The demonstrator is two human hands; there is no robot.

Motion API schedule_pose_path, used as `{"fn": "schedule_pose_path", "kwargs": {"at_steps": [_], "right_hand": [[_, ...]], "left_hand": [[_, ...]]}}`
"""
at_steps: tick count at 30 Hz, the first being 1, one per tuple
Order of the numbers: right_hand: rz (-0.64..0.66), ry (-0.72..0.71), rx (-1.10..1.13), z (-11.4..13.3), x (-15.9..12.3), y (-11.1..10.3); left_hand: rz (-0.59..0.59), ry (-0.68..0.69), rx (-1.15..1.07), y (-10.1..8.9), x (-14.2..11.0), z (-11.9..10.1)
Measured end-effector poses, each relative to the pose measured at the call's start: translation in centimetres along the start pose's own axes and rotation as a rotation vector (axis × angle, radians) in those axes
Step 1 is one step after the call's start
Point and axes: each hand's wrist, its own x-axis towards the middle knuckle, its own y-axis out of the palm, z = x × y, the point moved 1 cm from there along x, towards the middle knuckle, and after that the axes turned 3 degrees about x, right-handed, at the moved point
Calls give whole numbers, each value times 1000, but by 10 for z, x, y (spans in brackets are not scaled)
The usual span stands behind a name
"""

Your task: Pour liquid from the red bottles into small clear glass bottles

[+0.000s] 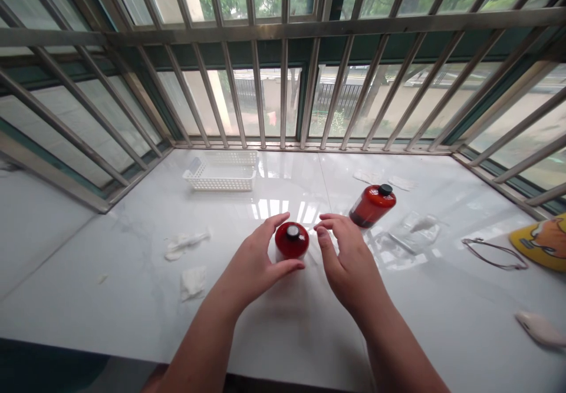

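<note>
A red bottle with a black cap [292, 241] stands upright on the white tabletop, directly between my hands. My left hand [253, 262] curves loosely around its left side, fingers behind and thumb across the front, with a gap at the web of the hand; contact is unclear. My right hand [347, 257] is apart from it on the right, fingers half bent and thumb raised, with nothing in it. Just beyond the right fingers, a second red bottle with a dark cap [374, 205] appears tilted; how it rests is unclear.
A white perforated basket [221, 176] sits at the back left. Crumpled white tissue [193, 284] lies left, clear plastic packaging [415, 232] right. Farther right are a cord loop [493, 254], a yellow printed object [542, 242] and a pale item [540, 328]. Metal window bars [283, 95] border the back.
</note>
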Motion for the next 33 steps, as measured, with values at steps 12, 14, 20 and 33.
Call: {"fn": "schedule_pose_path", "kwargs": {"at_steps": [12, 14, 20, 33], "right_hand": [[164, -71, -292, -44, -7, 4], [193, -60, -316, -41, -7, 1], [304, 18, -341, -30, -8, -12], [-42, -83, -258, 23, -10, -57]], "left_hand": [[-200, -377, 747, -93, -17, 111], [-168, -432, 840, -95, -20, 131], [-187, -452, 873, -95, -25, 141], [-609, -382, 511, -98, -27, 56]]}}
